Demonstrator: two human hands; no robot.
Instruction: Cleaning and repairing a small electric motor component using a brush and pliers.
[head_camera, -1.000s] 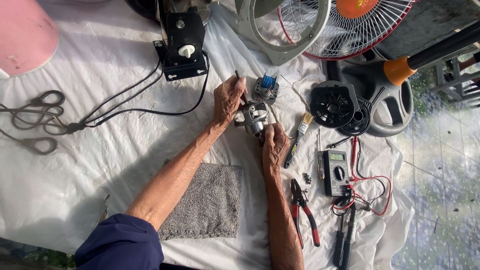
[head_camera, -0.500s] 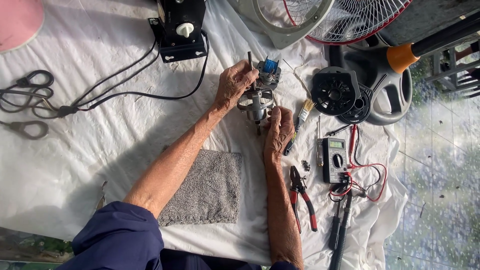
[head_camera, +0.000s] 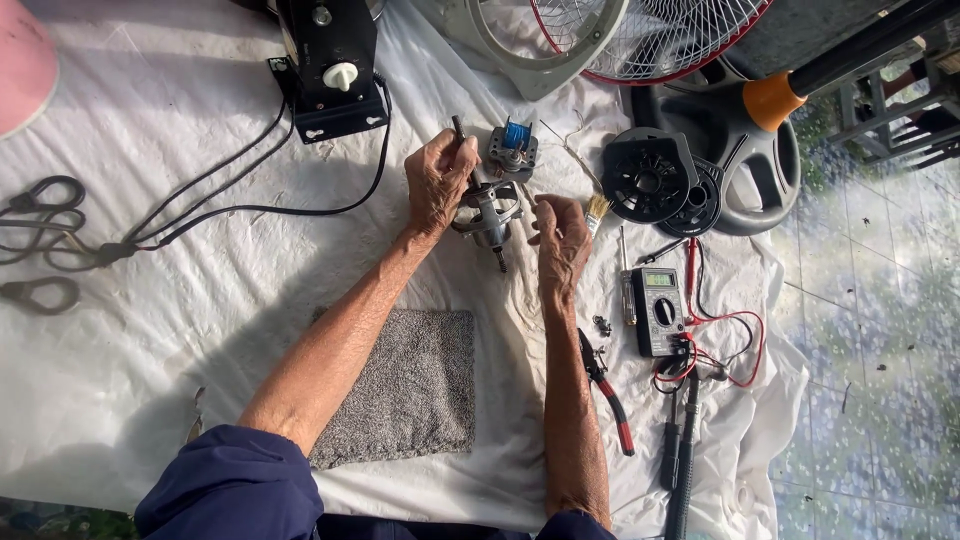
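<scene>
A grey towel (head_camera: 405, 385) lies nearest on the white sheet (head_camera: 180, 300), with red-handled pliers (head_camera: 607, 390) at its 3 o'clock. Beyond it, the right hand (head_camera: 562, 240) rests half-curled beside the metal fan motor (head_camera: 487, 212), just touching it. The left hand (head_camera: 440, 180) steadies the motor at 9 o'clock while pinching a thin dark tool (head_camera: 459, 130).

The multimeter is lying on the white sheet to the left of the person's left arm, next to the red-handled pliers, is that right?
Not quite. The head view shows the multimeter on the white sheet to the right of the person's right arm, next to the red-handled pliers.
</scene>
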